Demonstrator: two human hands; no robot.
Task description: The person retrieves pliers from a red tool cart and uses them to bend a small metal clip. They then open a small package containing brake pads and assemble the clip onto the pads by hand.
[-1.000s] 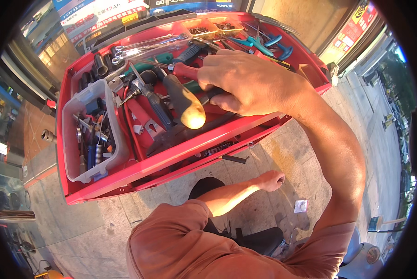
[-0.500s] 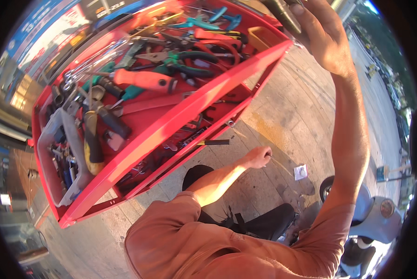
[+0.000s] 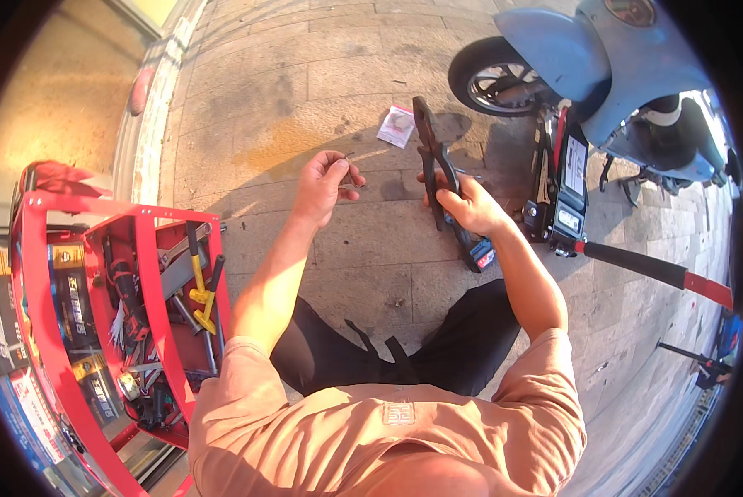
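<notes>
My right hand (image 3: pixel 474 209) is wrapped round the handles of long dark pliers (image 3: pixel 434 154), with the flat jaws pointing away from me. My left hand (image 3: pixel 321 187) is raised to the left of them, its fingers curled and the thumb pressed to the forefinger. Something small and thin seems to stick out of that pinch, too small to name. A blue and black tool with a red-and-white label (image 3: pixel 481 253) lies on the paving below my right hand, partly hidden by it.
At the left stands a red tool cart (image 3: pixel 162 331) with hand tools on its shelves. A blue scooter (image 3: pixel 566 54) is at the far right, beside a black jack-like device with a long handle (image 3: pixel 636 258). A small clear packet (image 3: pixel 396 126) lies on the paving.
The view has swung from the cart's upper tray to the ground ahead. My right hand has come down from beside the tray with the pliers; both hands are now in front of me.
</notes>
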